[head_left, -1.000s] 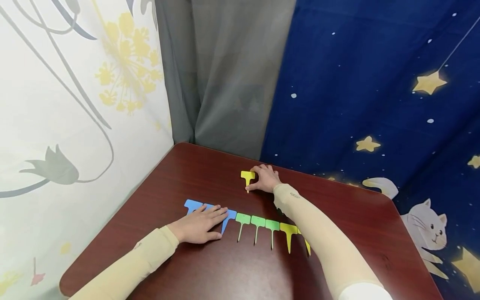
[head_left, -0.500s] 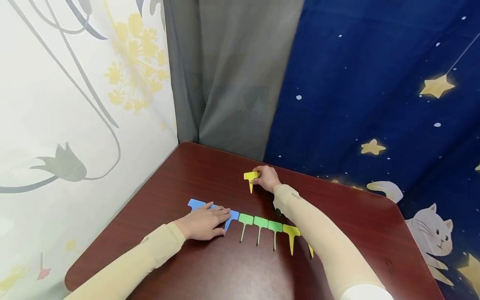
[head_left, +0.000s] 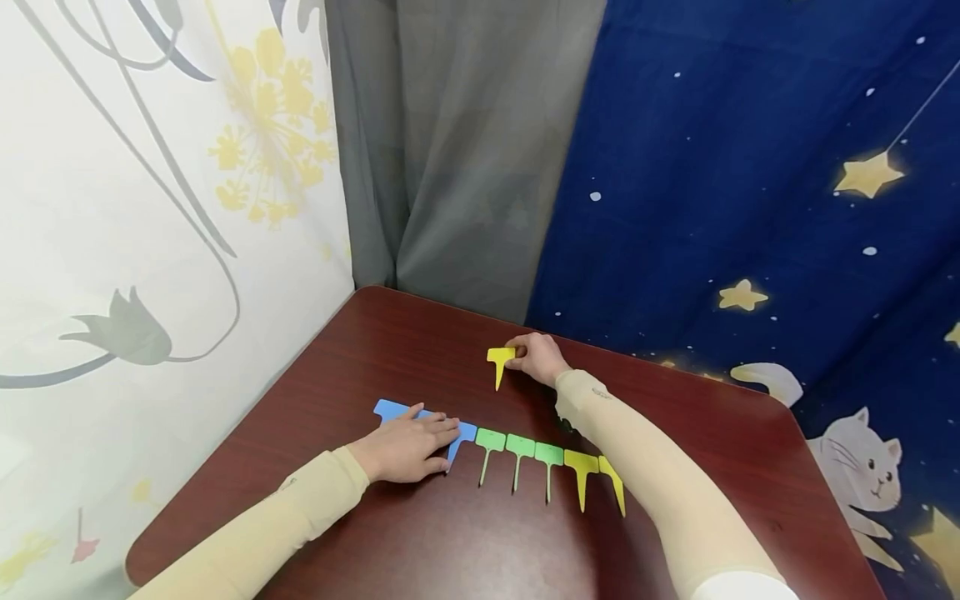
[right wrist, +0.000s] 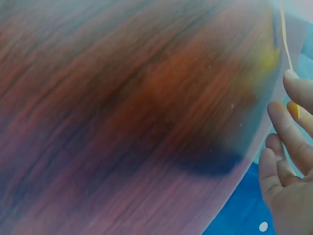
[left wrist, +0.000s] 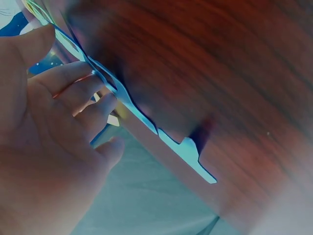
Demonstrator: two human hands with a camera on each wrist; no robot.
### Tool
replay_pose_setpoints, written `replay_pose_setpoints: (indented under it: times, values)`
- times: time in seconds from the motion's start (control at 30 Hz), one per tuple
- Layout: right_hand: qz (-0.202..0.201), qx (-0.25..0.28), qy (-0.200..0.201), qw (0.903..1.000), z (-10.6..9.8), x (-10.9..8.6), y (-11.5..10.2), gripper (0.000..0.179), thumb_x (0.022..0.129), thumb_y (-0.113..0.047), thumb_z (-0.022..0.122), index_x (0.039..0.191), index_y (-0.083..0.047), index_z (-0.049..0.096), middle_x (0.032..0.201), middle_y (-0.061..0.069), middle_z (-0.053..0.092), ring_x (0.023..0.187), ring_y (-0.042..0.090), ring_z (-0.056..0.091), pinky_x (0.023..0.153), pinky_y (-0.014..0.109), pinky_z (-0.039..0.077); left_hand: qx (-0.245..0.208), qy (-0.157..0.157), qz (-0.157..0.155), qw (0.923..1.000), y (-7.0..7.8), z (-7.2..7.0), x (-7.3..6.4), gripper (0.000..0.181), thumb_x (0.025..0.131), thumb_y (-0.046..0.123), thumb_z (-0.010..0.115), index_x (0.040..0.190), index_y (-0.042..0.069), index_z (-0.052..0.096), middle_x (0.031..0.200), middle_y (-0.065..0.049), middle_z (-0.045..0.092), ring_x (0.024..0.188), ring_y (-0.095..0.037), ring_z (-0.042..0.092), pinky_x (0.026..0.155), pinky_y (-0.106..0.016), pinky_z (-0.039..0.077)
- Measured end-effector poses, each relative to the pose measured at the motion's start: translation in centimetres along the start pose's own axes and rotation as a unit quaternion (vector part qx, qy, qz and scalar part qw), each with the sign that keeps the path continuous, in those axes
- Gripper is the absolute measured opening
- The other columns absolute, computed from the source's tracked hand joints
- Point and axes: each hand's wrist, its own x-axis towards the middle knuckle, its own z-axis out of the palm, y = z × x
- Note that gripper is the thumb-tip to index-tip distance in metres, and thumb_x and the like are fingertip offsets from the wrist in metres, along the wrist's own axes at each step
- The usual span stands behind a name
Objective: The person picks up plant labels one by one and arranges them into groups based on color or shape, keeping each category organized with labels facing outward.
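A yellow T-shaped plant label [head_left: 499,360] is pinched at its right end by my right hand [head_left: 542,358], near the back of the table. In the right wrist view this label [right wrist: 284,34] appears edge-on between thumb and fingertips, its stem pointing towards me in the head view. My left hand [head_left: 408,446] rests with extended fingers on the blue T-shaped labels [head_left: 390,410], partly hiding them. Right of these lie three green labels [head_left: 520,446] with thin stems, then yellow labels [head_left: 582,462]. My right forearm hides part of the row's right end.
The dark red wooden table [head_left: 435,533] has rounded corners. Behind it hang a grey curtain [head_left: 472,167] and a blue star-patterned curtain [head_left: 675,167]. A white floral curtain [head_left: 150,250] borders the left side.
My right thumb and fingers have closed from a spread pose into a pinch on the yellow label's right end. My left hand stays on the blue labels. The head view has shifted slightly.
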Motion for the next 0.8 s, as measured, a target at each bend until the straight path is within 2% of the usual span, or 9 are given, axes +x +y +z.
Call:
replay_pose_setpoints:
  times: [0.07, 0.2, 0.37, 0.57, 0.8]
  values:
    - [-0.009, -0.002, 0.001, 1.0000, -0.3, -0.3, 0.1, 0.036, 0.087, -0.022, 0.082, 0.121, -0.014, 0.075, 0.095, 0.000, 0.069, 0.083, 0.020, 0.060, 0.075, 0.034, 0.053, 0.007, 0.005, 0.002, 1.0000, 0.0, 0.0, 0.1, 0.059, 0.102, 0.044, 0.056, 0.151, 0.012, 0.049, 0.156, -0.004, 0.043, 0.145, -0.028, 0.037, 0.118, -0.057, 0.020]
    - [-0.022, -0.016, -0.001, 0.9996, -1.0, -1.2, 0.5, 0.038, 0.087, -0.027, 0.082, 0.123, -0.018, 0.074, 0.111, 0.000, 0.068, 0.102, 0.023, 0.061, 0.090, 0.039, 0.052, 0.012, 0.024, 0.010, 0.9996, 0.2, 0.0, 0.3, 0.058, 0.103, 0.043, 0.056, 0.151, 0.012, 0.049, 0.157, -0.005, 0.041, 0.146, -0.027, 0.035, 0.118, -0.057, 0.020]
    - [-0.021, -0.029, -0.012, 0.9993, -1.7, -3.2, 1.3, 0.040, 0.088, -0.034, 0.080, 0.125, -0.022, 0.073, 0.131, 0.003, 0.061, 0.122, 0.025, 0.055, 0.102, 0.043, 0.047, -0.008, 0.043, 0.022, 0.9988, 1.0, -0.3, 0.9, 0.059, 0.103, 0.043, 0.055, 0.153, 0.012, 0.045, 0.160, -0.007, 0.037, 0.148, -0.028, 0.032, 0.118, -0.055, 0.021]
    - [-0.021, -0.009, -0.028, 0.9994, -3.1, -6.7, 2.8, 0.038, 0.090, -0.036, 0.078, 0.125, -0.023, 0.073, 0.149, 0.013, 0.048, 0.136, 0.032, 0.044, 0.108, 0.052, 0.040, -0.033, 0.033, 0.024, 0.9986, 2.2, -0.3, 1.9, 0.066, 0.103, 0.046, 0.053, 0.159, 0.015, 0.034, 0.163, -0.008, 0.029, 0.150, -0.030, 0.026, 0.119, -0.055, 0.021]
    - [-0.004, -0.006, -0.014, 0.9999, -5.1, -11.8, 5.2, 0.038, 0.090, -0.038, 0.077, 0.126, -0.025, 0.073, 0.155, 0.012, 0.042, 0.144, 0.032, 0.032, 0.111, 0.058, 0.034, -0.052, 0.023, 0.033, 0.9978, 3.3, 0.0, 3.0, 0.068, 0.104, 0.045, 0.052, 0.161, 0.017, 0.028, 0.165, -0.011, 0.024, 0.151, -0.032, 0.021, 0.119, -0.055, 0.020]
